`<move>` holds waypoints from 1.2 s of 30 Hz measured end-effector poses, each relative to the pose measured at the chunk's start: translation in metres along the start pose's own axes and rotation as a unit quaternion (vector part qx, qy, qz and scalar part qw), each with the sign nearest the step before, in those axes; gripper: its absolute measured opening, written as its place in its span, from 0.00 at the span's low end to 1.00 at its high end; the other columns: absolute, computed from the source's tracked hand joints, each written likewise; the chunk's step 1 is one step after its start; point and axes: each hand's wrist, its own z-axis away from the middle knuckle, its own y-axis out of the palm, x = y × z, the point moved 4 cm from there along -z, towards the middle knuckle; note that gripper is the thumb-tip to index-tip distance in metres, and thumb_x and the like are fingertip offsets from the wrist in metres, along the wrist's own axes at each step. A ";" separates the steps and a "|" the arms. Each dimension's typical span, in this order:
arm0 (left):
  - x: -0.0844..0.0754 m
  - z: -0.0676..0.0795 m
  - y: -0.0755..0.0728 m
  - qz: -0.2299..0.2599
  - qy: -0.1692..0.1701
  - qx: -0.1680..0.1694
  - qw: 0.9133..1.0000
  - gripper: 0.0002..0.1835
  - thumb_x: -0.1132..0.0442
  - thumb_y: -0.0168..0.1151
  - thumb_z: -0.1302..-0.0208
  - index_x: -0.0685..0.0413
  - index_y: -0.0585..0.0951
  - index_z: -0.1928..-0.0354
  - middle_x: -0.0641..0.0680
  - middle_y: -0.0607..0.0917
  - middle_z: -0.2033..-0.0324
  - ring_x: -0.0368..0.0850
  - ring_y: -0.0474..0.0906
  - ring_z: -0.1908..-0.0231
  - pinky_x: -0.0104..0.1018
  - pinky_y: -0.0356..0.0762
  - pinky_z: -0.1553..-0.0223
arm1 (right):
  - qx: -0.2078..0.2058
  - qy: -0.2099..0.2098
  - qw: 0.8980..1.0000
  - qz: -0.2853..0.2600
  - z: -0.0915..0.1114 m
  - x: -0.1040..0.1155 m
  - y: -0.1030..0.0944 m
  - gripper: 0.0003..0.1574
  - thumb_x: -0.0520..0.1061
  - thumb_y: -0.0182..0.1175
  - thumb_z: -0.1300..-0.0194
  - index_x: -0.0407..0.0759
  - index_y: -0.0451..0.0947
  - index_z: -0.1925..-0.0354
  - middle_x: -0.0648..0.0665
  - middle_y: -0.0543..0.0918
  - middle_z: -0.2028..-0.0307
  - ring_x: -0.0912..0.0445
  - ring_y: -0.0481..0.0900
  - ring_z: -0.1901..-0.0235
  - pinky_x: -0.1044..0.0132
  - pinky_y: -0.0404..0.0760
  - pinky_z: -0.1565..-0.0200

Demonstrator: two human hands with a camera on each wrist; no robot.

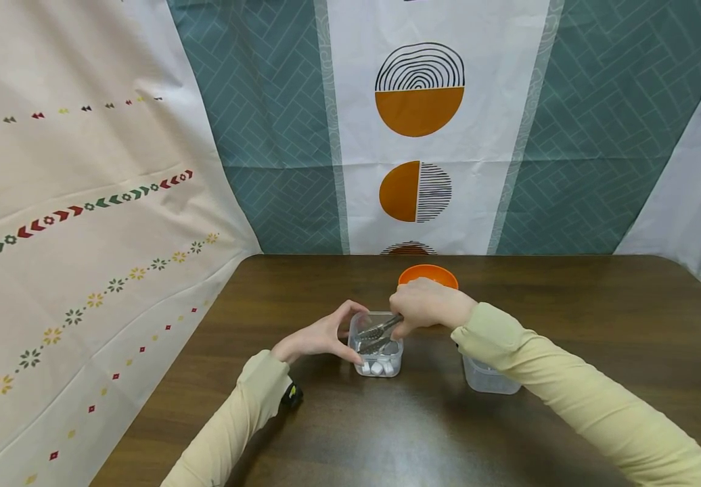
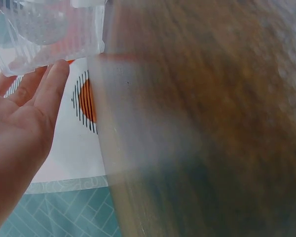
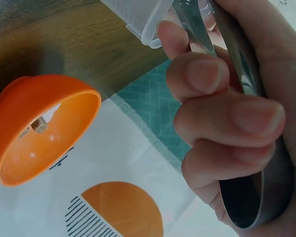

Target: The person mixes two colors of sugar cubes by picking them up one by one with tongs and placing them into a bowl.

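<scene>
A clear plastic container (image 1: 392, 369) stands on the table with several white cubes (image 1: 377, 368) showing at its near end. My left hand (image 1: 325, 335) holds it from the left, thumb at the near side and fingers at the far side. In the left wrist view, the fingertips (image 2: 59, 74) lie against the container's wall (image 2: 84, 42). My right hand (image 1: 420, 304) grips metal tongs (image 3: 246, 64), fingers wrapped about the handles. The tongs' tips (image 1: 375, 338) reach down inside the container; whether they pinch a cube, I cannot tell.
Behind my right hand stands an orange bowl (image 1: 428, 272), with a brown cube (image 3: 39, 124) and something white inside. A second clear container (image 1: 490, 380) sits partly hidden under my right forearm. A patterned cloth (image 1: 289, 135) hangs along the table's far edge.
</scene>
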 end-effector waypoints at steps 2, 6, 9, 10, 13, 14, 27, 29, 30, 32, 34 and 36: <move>0.000 0.000 0.000 -0.001 -0.004 -0.001 1.000 0.42 0.66 0.73 0.56 0.54 0.57 0.41 0.52 0.66 0.47 0.42 0.63 0.46 0.39 0.64 0.48 | 0.004 0.007 1.000 0.004 0.000 -0.001 0.000 0.20 0.58 0.67 0.52 0.50 0.73 0.86 0.55 0.65 0.89 0.59 0.61 0.87 0.68 0.59 0.81; 0.001 -0.001 0.000 -0.004 -0.008 -0.002 1.000 0.42 0.65 0.73 0.57 0.54 0.58 0.41 0.52 0.66 0.46 0.42 0.63 0.46 0.40 0.64 0.48 | 0.012 0.025 1.000 0.013 0.000 -0.003 0.000 0.18 0.58 0.66 0.50 0.48 0.75 0.82 0.54 0.68 0.86 0.57 0.64 0.84 0.66 0.65 0.78; 0.001 -0.002 0.000 -0.004 -0.006 0.000 1.000 0.42 0.65 0.73 0.57 0.53 0.58 0.42 0.52 0.66 0.46 0.42 0.63 0.46 0.40 0.64 0.48 | 0.010 0.028 0.999 0.017 0.001 -0.005 0.000 0.18 0.58 0.66 0.50 0.48 0.76 0.80 0.53 0.69 0.84 0.56 0.65 0.82 0.65 0.67 0.77; 0.000 -0.002 0.000 -0.003 -0.006 0.000 1.000 0.42 0.65 0.73 0.57 0.53 0.58 0.42 0.52 0.66 0.46 0.42 0.63 0.46 0.40 0.64 0.48 | 0.009 0.026 1.000 0.015 0.002 -0.005 0.000 0.18 0.58 0.66 0.50 0.48 0.75 0.81 0.53 0.69 0.84 0.56 0.65 0.82 0.65 0.67 0.77; -0.001 -0.002 0.000 -0.001 -0.005 -0.001 1.000 0.42 0.65 0.73 0.57 0.52 0.58 0.42 0.52 0.65 0.47 0.43 0.63 0.46 0.41 0.64 0.47 | 0.005 0.019 1.000 0.003 0.003 -0.006 -0.001 0.18 0.59 0.66 0.50 0.50 0.75 0.82 0.54 0.69 0.85 0.56 0.65 0.83 0.65 0.66 0.78; -0.001 -0.002 -0.001 -0.002 -0.005 -0.001 1.000 0.41 0.65 0.73 0.56 0.52 0.58 0.42 0.52 0.65 0.47 0.43 0.63 0.46 0.41 0.64 0.47 | 0.005 0.015 1.000 -0.004 0.004 -0.006 -0.001 0.18 0.59 0.66 0.50 0.50 0.75 0.82 0.54 0.69 0.85 0.57 0.65 0.83 0.65 0.66 0.78; 0.000 -0.002 0.000 0.003 0.002 0.000 1.000 0.41 0.66 0.73 0.56 0.53 0.58 0.42 0.53 0.65 0.46 0.45 0.62 0.45 0.44 0.63 0.47 | 0.003 0.021 1.000 -0.002 0.003 -0.004 -0.001 0.18 0.58 0.66 0.50 0.49 0.74 0.83 0.53 0.68 0.85 0.57 0.64 0.83 0.66 0.63 0.79; 0.000 -0.002 0.000 0.006 0.005 0.000 1.000 0.41 0.67 0.72 0.56 0.53 0.58 0.42 0.53 0.65 0.45 0.44 0.62 0.45 0.44 0.64 0.47 | 0.000 0.028 0.999 0.016 0.003 -0.006 -0.002 0.19 0.58 0.66 0.51 0.49 0.73 0.83 0.52 0.68 0.85 0.56 0.64 0.83 0.66 0.64 0.79; 0.000 -0.002 0.000 0.009 0.006 0.001 1.000 0.41 0.68 0.72 0.56 0.53 0.58 0.42 0.53 0.65 0.45 0.44 0.63 0.45 0.44 0.64 0.47 | 0.000 0.031 0.999 0.021 0.004 -0.006 -0.002 0.19 0.58 0.66 0.51 0.49 0.73 0.83 0.52 0.68 0.85 0.56 0.64 0.83 0.65 0.63 0.79; 0.000 -0.002 0.000 0.010 0.008 0.003 1.000 0.41 0.69 0.72 0.56 0.54 0.58 0.42 0.53 0.65 0.46 0.44 0.63 0.45 0.44 0.64 0.47 | -0.002 0.027 0.999 0.025 0.005 -0.007 -0.003 0.19 0.58 0.66 0.51 0.49 0.73 0.84 0.53 0.68 0.85 0.56 0.64 0.84 0.65 0.64 0.79; 0.000 -0.002 0.000 0.010 0.010 0.003 1.000 0.41 0.70 0.71 0.55 0.54 0.58 0.42 0.53 0.65 0.46 0.44 0.64 0.46 0.44 0.64 0.48 | 0.001 0.021 1.000 0.019 0.005 -0.007 -0.003 0.19 0.58 0.66 0.51 0.50 0.73 0.84 0.54 0.68 0.85 0.57 0.64 0.84 0.66 0.63 0.80; 0.000 -0.001 0.000 0.011 0.010 0.003 1.000 0.41 0.70 0.71 0.55 0.54 0.58 0.41 0.53 0.66 0.46 0.45 0.65 0.46 0.44 0.64 0.48 | 0.007 0.015 1.000 0.004 0.006 -0.006 -0.003 0.19 0.59 0.66 0.51 0.51 0.74 0.85 0.55 0.68 0.86 0.58 0.63 0.85 0.66 0.61 0.81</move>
